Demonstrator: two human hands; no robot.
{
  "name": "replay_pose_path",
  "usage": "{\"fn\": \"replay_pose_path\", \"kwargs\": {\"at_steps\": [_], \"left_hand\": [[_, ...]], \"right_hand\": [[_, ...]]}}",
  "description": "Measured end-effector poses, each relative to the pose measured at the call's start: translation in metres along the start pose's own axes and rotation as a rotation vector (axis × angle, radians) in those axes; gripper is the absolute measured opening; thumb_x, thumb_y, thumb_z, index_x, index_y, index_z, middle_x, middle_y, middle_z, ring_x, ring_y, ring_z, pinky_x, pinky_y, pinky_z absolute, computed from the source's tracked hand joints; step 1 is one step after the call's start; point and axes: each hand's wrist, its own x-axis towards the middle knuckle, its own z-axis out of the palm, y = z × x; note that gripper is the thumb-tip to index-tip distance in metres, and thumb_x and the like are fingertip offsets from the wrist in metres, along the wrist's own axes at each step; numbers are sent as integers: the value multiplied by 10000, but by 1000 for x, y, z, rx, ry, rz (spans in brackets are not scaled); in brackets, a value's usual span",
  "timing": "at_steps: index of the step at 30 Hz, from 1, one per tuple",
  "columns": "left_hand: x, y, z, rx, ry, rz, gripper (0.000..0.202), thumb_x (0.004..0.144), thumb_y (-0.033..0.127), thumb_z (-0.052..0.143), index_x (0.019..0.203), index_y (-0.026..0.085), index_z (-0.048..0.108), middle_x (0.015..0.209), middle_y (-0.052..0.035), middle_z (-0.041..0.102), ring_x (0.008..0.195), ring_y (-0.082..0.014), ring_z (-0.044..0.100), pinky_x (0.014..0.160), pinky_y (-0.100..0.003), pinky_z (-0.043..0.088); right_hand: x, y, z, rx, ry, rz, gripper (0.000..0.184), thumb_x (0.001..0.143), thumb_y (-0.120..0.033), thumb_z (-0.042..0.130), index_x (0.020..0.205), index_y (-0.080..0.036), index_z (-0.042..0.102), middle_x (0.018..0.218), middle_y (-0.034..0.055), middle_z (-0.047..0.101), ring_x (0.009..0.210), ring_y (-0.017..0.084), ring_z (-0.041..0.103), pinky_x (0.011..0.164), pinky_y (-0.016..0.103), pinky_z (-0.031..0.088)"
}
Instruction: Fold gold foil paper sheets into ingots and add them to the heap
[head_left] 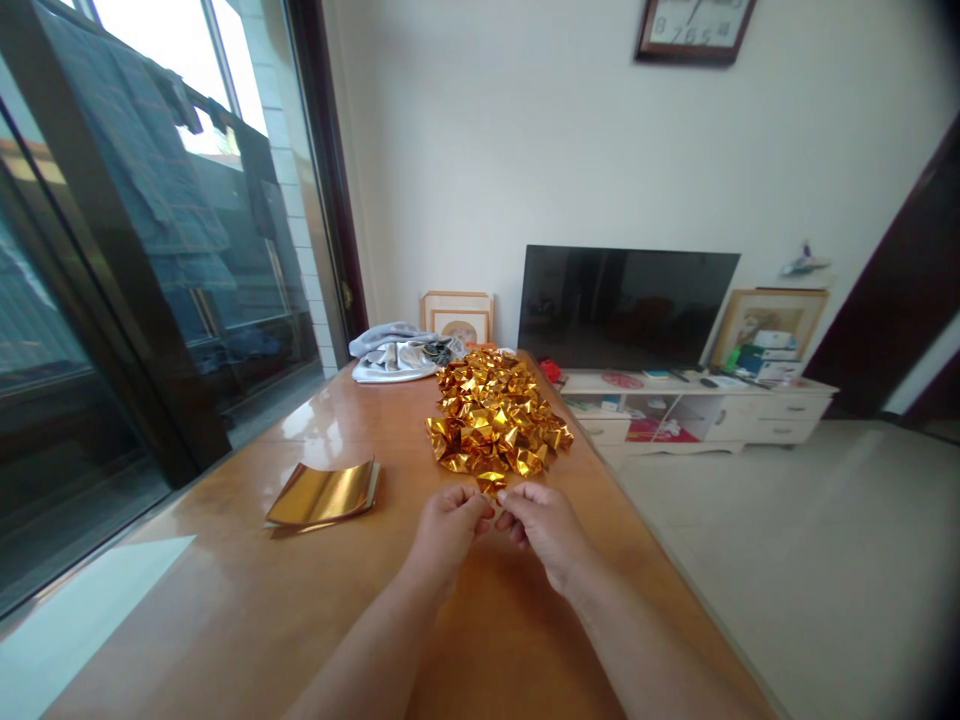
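My left hand (447, 532) and my right hand (544, 530) meet at the fingertips over the wooden table (202, 560). Pinched between them is a small folded gold foil piece (491, 484), partly hidden by my fingers. Just beyond it lies a heaped pile of crumpled, folded gold foil pieces (495, 414), close to my fingertips but apparently not touching them. To the left of my left hand rests a flat stack of gold foil sheets (324, 493), its edges curling slightly.
A crumpled grey-white cloth (397, 355) lies at the table's far end. The right table edge runs close to the pile. Beyond it stand a television (626, 305) on a white cabinet (697, 408) and framed pictures (769, 328). Glass doors (150, 250) line the left side.
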Motion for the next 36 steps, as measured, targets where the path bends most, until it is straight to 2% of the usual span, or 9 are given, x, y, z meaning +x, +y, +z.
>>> {"fn": "replay_pose_path", "kwargs": {"at_steps": [6, 11, 14, 18, 22, 29, 36], "left_hand": [[0, 2, -4, -66, 62, -111, 226, 677, 339, 713, 646, 154, 586, 596, -4, 597, 493, -80, 456, 498, -217, 293], [-2, 6, -5, -5, 107, -113, 233, 659, 340, 728, 632, 157, 586, 580, -7, 598, 473, -80, 446, 475, -222, 279], [-4, 7, -3, 17, 101, -113, 212, 671, 312, 706, 606, 160, 573, 566, 0, 587, 471, -79, 436, 469, -224, 275], [-4, 7, -3, 56, 87, -124, 195, 682, 276, 675, 574, 164, 558, 543, 11, 568, 470, -78, 429, 469, -227, 280], [-3, 5, -5, 85, 59, -150, 192, 690, 279, 660, 573, 165, 559, 531, 11, 568, 450, -77, 425, 464, -227, 273], [-2, 6, -8, 124, 24, -164, 193, 689, 285, 649, 563, 165, 567, 513, 11, 560, 439, -80, 415, 455, -230, 258], [-4, 11, -8, 192, 0, -165, 176, 681, 286, 650, 575, 170, 570, 518, 13, 563, 451, -91, 434, 460, -235, 251]], "right_hand": [[2, 3, 1, -92, -8, -22, 272, 814, -429, 623, 726, -173, 598, 628, 12, 646, 515, 114, 503, 492, 233, 348], [9, 10, -4, -297, 126, -251, 163, 806, -353, 619, 752, -199, 603, 646, -15, 625, 584, 140, 527, 547, 247, 379], [13, 14, -6, -410, 162, -314, 107, 784, -306, 618, 760, -202, 618, 668, -14, 632, 615, 150, 546, 558, 250, 379], [15, 17, -8, -468, 167, -314, 78, 761, -273, 607, 758, -199, 628, 673, -13, 636, 617, 154, 551, 550, 250, 372], [15, 17, -11, -415, 160, -283, 77, 778, -267, 582, 748, -204, 614, 657, -23, 624, 606, 146, 540, 547, 241, 370], [12, 4, -14, -426, 171, -363, 197, 841, -367, 583, 760, -196, 637, 664, -11, 621, 635, 159, 543, 578, 252, 386], [8, -5, -14, -511, 138, -403, 199, 848, -316, 560, 688, -200, 586, 649, -15, 610, 631, 159, 554, 579, 251, 379]]}}
